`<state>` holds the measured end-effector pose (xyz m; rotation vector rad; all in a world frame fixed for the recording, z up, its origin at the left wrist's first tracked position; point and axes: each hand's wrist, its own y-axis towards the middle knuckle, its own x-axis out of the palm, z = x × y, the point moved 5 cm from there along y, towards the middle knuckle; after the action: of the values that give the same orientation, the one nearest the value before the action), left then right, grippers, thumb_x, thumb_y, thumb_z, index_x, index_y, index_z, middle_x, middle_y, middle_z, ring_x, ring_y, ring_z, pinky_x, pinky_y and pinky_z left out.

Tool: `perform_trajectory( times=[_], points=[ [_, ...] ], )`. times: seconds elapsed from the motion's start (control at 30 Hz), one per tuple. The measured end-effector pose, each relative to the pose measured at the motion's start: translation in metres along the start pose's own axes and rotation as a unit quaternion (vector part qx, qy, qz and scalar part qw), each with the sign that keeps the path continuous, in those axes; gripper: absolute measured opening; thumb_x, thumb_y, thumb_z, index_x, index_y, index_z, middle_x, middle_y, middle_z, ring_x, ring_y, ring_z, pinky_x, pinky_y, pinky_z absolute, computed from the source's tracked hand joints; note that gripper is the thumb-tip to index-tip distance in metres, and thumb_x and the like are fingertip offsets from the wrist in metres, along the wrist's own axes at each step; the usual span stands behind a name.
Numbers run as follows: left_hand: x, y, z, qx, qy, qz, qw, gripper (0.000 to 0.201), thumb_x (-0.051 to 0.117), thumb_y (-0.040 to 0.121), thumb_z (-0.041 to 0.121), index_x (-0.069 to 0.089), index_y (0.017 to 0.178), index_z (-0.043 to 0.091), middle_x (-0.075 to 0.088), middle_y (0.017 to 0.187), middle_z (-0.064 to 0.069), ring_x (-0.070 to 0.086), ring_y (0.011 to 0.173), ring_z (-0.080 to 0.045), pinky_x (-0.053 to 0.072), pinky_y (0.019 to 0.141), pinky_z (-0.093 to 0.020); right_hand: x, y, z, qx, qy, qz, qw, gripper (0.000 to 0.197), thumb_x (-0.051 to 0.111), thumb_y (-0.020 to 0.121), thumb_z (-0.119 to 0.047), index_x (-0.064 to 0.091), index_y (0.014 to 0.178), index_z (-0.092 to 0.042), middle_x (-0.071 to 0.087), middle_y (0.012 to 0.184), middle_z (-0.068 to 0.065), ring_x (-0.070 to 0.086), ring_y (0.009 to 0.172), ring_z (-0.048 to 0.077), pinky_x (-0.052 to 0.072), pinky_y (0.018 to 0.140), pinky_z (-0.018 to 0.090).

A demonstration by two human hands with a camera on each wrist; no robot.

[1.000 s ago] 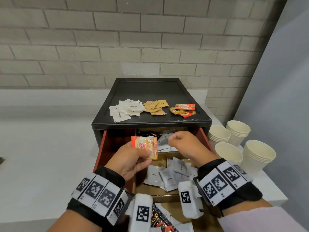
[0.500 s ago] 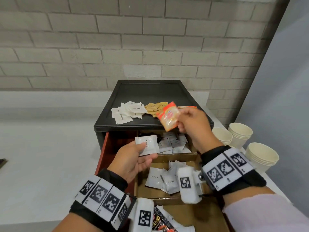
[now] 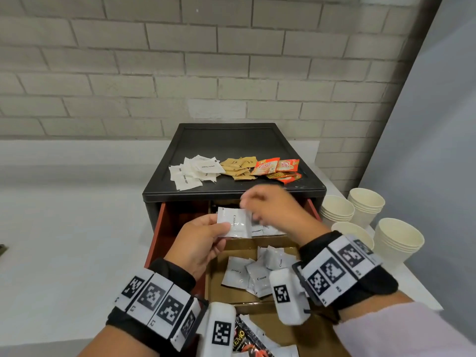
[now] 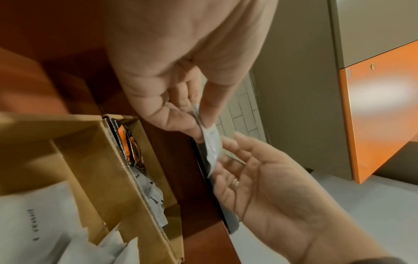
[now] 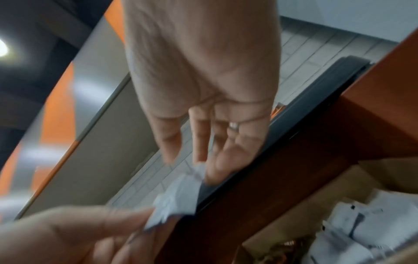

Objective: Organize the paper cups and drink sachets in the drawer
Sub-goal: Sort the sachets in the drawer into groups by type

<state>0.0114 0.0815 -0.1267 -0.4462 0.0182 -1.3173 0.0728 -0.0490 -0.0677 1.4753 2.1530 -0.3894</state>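
A white rectangular cream sachet (image 3: 235, 222) is pinched upright in the left hand (image 3: 201, 243) above the open red drawer (image 3: 161, 228), long axis vertical; the right hand (image 3: 275, 212), fingers extended, is reached towards it.

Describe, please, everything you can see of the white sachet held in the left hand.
The white cream sachet is a small, flat, glossy packet, apparently foil or plastic, with crimped edges and dark lettering reading "Cream". The left hand pinches its left edge between thumb and fingers, holding it in the air above the open drawer, in front of the black cabinet. The right hand, blurred, reaches in with open fingers at its right edge; whether they touch it is unclear.
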Motion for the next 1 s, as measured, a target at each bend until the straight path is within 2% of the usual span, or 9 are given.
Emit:
perform_trajectory(
  times=[0.23, 0.37, 0.47, 0.6, 0.67, 0.73, 0.8, 0.9, 1.0],
  points=[
    [-0.008, 0.001, 0.0, 0.013, 0.042, 0.052, 0.998, 0.017, 0.06, 0.089, 0.009, 0.066, 0.101, 0.019, 0.063, 0.087, -0.003, 0.056, 0.069, -0.007, 0.046, 0.056, -0.019, 0.005, -0.008, 0.014, 0.058, -0.152, -0.095, 0.982, 0.016, 0.059, 0.086, -0.006, 0.07, 0.095, -0.013, 0.061, 0.092, -0.007, 0.056, 0.091, 0.011, 0.045, 0.072, 0.021],
    [-0.007, 0.001, 0.002, 0.011, 0.063, 0.059, 0.996, 0.014, 0.059, 0.09, 0.013, 0.065, 0.098, 0.023, 0.06, 0.094, -0.002, 0.055, 0.078, -0.009, 0.044, 0.058, -0.021, -0.025, -0.018, 0.006, 0.057, -0.182, -0.029, 0.981, 0.013, 0.056, 0.09, -0.011, 0.068, 0.094, -0.015, 0.061, 0.096, -0.005, 0.054, 0.088, 0.01, 0.04, 0.066, 0.019],
    [-0.001, -0.002, 0.003, 0.013, 0.099, 0.035, 0.994, 0.016, 0.06, 0.089, 0.011, 0.066, 0.102, 0.019, 0.061, 0.09, -0.003, 0.055, 0.073, -0.009, 0.044, 0.055, -0.021, -0.053, -0.029, -0.007, 0.038, -0.093, 0.03, 0.994, 0.019, 0.054, 0.09, -0.002, 0.064, 0.096, -0.018, 0.061, 0.089, -0.002, 0.058, 0.085, 0.011, 0.044, 0.063, 0.014],
    [0.023, -0.016, 0.005, 0.026, 0.242, -0.072, 0.967, 0.014, 0.063, 0.086, 0.014, 0.065, 0.099, 0.02, 0.062, 0.087, 0.001, 0.055, 0.074, -0.009, 0.044, 0.063, -0.023, -0.081, -0.055, -0.021, 0.009, -0.053, 0.007, 0.999, 0.035, 0.044, 0.088, 0.016, 0.063, 0.093, -0.012, 0.062, 0.088, 0.005, 0.058, 0.077, 0.008, 0.046, 0.061, 0.003],
    [0.04, -0.031, 0.004, 0.045, 0.355, -0.17, 0.918, 0.018, 0.069, 0.083, 0.017, 0.064, 0.098, 0.025, 0.063, 0.09, 0.005, 0.055, 0.071, -0.003, 0.042, 0.065, -0.02, -0.092, -0.07, -0.019, 0.002, -0.072, 0.01, 0.997, 0.043, 0.039, 0.087, 0.017, 0.063, 0.085, -0.018, 0.065, 0.095, 0.005, 0.061, 0.087, 0.012, 0.049, 0.074, 0.009],
    [0.054, -0.048, -0.004, 0.058, 0.495, -0.273, 0.823, 0.031, 0.076, 0.077, 0.025, 0.062, 0.103, 0.03, 0.064, 0.101, 0.012, 0.058, 0.073, 0.003, 0.045, 0.072, -0.018, -0.098, -0.085, -0.011, 0.008, -0.135, 0.003, 0.991, 0.038, 0.044, 0.087, 0.01, 0.066, 0.089, -0.022, 0.067, 0.1, 0.001, 0.061, 0.099, 0.016, 0.049, 0.087, 0.022],
    [0.06, -0.063, -0.024, 0.033, 0.605, -0.348, 0.715, 0.049, 0.08, 0.071, 0.032, 0.057, 0.115, 0.034, 0.059, 0.11, 0.017, 0.058, 0.087, 0.002, 0.045, 0.085, -0.019, -0.097, -0.102, 0.004, 0.034, -0.237, -0.021, 0.971, 0.028, 0.053, 0.088, -0.006, 0.065, 0.108, -0.023, 0.063, 0.104, -0.007, 0.057, 0.102, 0.014, 0.044, 0.082, 0.02],
    [0.061, -0.074, -0.054, -0.004, 0.699, -0.379, 0.606, 0.079, 0.081, 0.067, 0.043, 0.042, 0.135, 0.034, 0.047, 0.134, 0.011, 0.048, 0.117, -0.01, 0.041, 0.102, -0.03, -0.083, -0.121, 0.032, 0.058, -0.366, -0.074, 0.926, 0.042, 0.057, 0.089, -0.025, 0.049, 0.13, -0.021, 0.056, 0.122, -0.001, 0.052, 0.11, 0.019, 0.038, 0.08, 0.025],
    [0.065, -0.08, -0.076, 0.007, 0.755, -0.386, 0.531, 0.094, 0.08, 0.065, 0.049, 0.029, 0.143, 0.034, 0.035, 0.142, 0.007, 0.04, 0.128, -0.017, 0.038, 0.107, -0.037, -0.068, -0.128, 0.058, 0.053, -0.362, -0.093, 0.926, 0.044, 0.058, 0.087, -0.026, 0.042, 0.127, -0.015, 0.053, 0.121, 0.009, 0.052, 0.105, 0.025, 0.044, 0.087, 0.036]
  ],
)
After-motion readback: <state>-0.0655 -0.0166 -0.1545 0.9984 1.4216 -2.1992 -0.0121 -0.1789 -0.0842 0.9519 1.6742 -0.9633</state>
